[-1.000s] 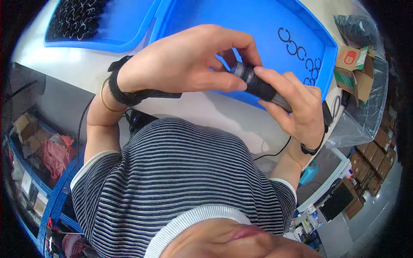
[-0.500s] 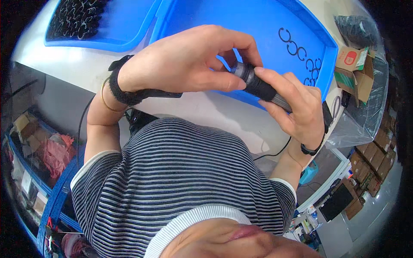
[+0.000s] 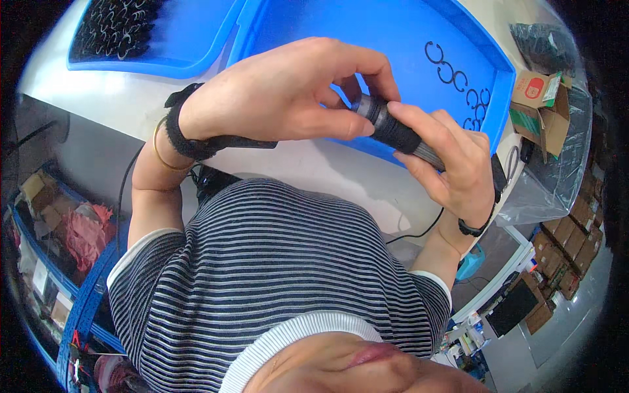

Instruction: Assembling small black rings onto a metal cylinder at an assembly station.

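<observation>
Both my hands hold a short dark cylinder (image 3: pixel 395 133) with a black middle band and a ribbed grey end, tilted down to the right. My left hand (image 3: pixel 282 92) pinches its upper left end between thumb and fingers. Around the lower right part my right hand (image 3: pixel 458 160) is closed, the thumb near the black band. The cylinder is above the near edge of a large blue tray (image 3: pixel 506 75). Inside that tray, on the right, lie several thin black open rings (image 3: pixel 460 81). Whatever sits in the cylinder's end is hidden by my fingers.
A second blue tray (image 3: pixel 160 69) at the far left holds many black rings (image 3: pixel 114 29). An open cardboard box (image 3: pixel 540 108) and clear plastic bags (image 3: pixel 544 190) lie right of the large tray. A dark cable (image 3: pixel 422 232) crosses the white table (image 3: pixel 334 167).
</observation>
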### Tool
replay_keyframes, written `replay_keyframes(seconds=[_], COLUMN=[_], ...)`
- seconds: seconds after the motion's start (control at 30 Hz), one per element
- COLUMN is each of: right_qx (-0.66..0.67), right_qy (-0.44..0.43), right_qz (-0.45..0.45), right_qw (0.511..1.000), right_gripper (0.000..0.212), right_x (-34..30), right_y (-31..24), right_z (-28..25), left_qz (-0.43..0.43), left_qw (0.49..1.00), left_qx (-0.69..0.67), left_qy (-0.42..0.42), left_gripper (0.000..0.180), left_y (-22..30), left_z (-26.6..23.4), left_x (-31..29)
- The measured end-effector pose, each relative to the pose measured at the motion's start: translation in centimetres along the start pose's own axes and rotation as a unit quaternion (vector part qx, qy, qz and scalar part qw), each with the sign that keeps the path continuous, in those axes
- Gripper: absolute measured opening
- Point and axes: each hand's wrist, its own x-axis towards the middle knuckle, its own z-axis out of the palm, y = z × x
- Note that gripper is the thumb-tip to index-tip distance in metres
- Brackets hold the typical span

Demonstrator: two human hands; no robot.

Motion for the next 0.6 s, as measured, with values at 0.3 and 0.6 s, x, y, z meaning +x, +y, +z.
replay_keyframes(seconds=[0.3, 0.6], right_qx=[-0.02, 0.018], right_qy=[-0.035, 0.008], right_qz=[0.002, -0.006], right_qw=[0.999, 1.0], right_gripper=[0.064, 0.066], right_x=[-0.02, -0.25], right_y=[-0.12, 0.38], right_z=[-0.31, 0.06], left_qz=[0.011, 0.02], left_qw=[0.999, 0.997], left_qx=[0.047, 0.065], left_qy=[0.017, 0.025], left_gripper=[0.035, 0.034], left_y=[-0.12, -0.02], left_z=[0.36, 0.47], left_x=[0.09, 0.23])
